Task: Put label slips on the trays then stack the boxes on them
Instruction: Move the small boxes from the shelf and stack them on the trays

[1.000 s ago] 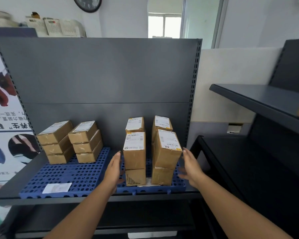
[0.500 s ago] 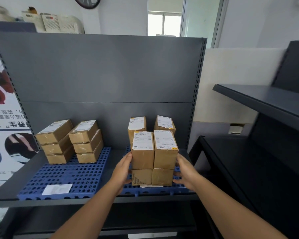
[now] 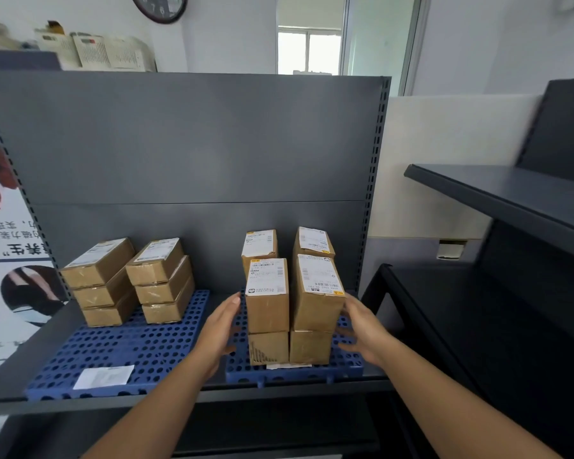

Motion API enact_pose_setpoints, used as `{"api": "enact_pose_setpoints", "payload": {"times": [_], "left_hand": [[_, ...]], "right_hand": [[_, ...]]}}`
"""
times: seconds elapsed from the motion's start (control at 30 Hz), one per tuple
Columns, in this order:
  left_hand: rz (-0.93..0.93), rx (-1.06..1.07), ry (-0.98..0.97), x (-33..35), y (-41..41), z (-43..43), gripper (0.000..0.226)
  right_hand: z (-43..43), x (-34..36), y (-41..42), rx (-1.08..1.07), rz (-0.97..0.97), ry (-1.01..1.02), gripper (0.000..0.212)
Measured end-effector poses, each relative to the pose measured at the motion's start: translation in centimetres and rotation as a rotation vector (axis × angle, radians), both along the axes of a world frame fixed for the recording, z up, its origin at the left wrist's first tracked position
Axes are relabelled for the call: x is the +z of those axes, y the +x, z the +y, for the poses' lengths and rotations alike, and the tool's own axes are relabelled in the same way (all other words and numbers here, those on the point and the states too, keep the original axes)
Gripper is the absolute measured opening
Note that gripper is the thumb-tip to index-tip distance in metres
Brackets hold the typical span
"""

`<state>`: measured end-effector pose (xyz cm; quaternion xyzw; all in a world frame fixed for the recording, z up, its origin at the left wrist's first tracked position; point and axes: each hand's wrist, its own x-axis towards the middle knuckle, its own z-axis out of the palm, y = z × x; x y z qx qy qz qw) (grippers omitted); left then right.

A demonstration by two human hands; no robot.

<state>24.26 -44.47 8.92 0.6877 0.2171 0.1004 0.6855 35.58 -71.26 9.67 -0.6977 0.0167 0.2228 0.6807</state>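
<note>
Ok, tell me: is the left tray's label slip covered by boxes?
No. The slip lies bare at the front of the left tray, clear of the boxes stacked at its back.

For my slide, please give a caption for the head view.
Both hands flank stacked boxes on the right blue tray.

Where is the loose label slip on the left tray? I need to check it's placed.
In the head view, the label slip lies flat on the left blue tray's front edge, in front of the flat box stacks.
</note>
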Motion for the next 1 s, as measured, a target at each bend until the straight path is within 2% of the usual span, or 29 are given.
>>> {"api": "enact_pose_setpoints", "payload": {"times": [0.13,0.3,0.4,0.53,0.67,0.8,1.0], "left_hand": [[-0.028,0.013,-0.048,0.8,0.6,1.3,0.046],[-0.058,-0.017,-0.142,1.1,2.0,2.8,0.053],[-0.066,-0.050,-0.181,1.2,3.1,3.2,0.066],[-0.075,-0.103,-0.236,1.0,4.2,3.5,0.071],[-0.052,-0.252,-0.298,0.7,5.6,4.3,0.081],[-0.040,-0.412,-0.307,0.4,7.0,5.2,0.075],[-0.012,-0.437,-0.300,0.1,8.3,6.2,0.066]], "right_hand": [[-0.8,0.5,1.3,-0.001,0.002,0.094,0.025],[-1.6,0.4,3.7,0.028,0.017,0.239,0.047],[-1.1,0.2,4.4,0.106,0.007,0.281,0.051],[-0.6,-0.4,5.1,0.163,0.014,0.313,0.055],[-1.0,-0.7,6.5,0.210,0.032,0.344,0.062],[-1.3,-0.5,8.2,0.341,0.042,0.380,0.072],[-0.5,0.1,9.7,0.448,0.043,0.355,0.084]]}}
